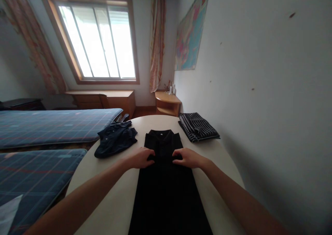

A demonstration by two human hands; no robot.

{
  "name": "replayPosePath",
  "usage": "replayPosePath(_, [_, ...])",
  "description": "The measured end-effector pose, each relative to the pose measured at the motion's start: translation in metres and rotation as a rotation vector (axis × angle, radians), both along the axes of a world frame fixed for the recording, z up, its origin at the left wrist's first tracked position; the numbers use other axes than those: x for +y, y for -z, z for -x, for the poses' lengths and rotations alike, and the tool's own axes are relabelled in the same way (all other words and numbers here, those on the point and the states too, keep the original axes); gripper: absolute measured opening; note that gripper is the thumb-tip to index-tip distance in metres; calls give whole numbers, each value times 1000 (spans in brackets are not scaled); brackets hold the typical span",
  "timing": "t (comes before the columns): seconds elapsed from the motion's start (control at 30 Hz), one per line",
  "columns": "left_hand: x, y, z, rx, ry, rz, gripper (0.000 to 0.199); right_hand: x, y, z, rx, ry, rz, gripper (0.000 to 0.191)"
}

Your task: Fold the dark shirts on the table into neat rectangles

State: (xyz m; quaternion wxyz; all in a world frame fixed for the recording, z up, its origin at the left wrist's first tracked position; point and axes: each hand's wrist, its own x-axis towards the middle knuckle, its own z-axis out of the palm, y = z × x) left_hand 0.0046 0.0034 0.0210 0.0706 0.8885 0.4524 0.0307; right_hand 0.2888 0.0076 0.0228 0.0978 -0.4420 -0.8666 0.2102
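Note:
A black collared shirt lies lengthwise on a round pale table, its collar at the far end and its sides folded into a long strip. My left hand pinches the shirt's left edge below the collar. Opposite it, my right hand grips the right edge in the same way. Between the two hands the cloth forms a crosswise ridge. The dark fabric hides the finer folds.
A crumpled dark navy shirt rests at the table's left. Folded black-and-white striped clothing sits at the back right, near the white wall. Plaid-covered beds stand left; a small wooden corner shelf is behind the table.

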Motion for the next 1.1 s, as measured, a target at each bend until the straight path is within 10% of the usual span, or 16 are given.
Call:
replayPosePath(0.23, [-31, -11, 3, -80, 80, 41, 19, -31, -15, -1, -3, -65, 62, 24])
replayPosePath(0.47, [3, -50, 5, -172, -44, -138, 26, 12, -36, -5, 129, 49, -206, 24])
replayPosePath(0.77, [30, 15, -9, -81, -151, -121, 23, 42, 19, 1, 14, 101, -193, 28])
replayPosePath(1.1, [-13, 4, -1, -50, 18, -18, 23, -1, 9, -9, 72, 9, 8, 25])
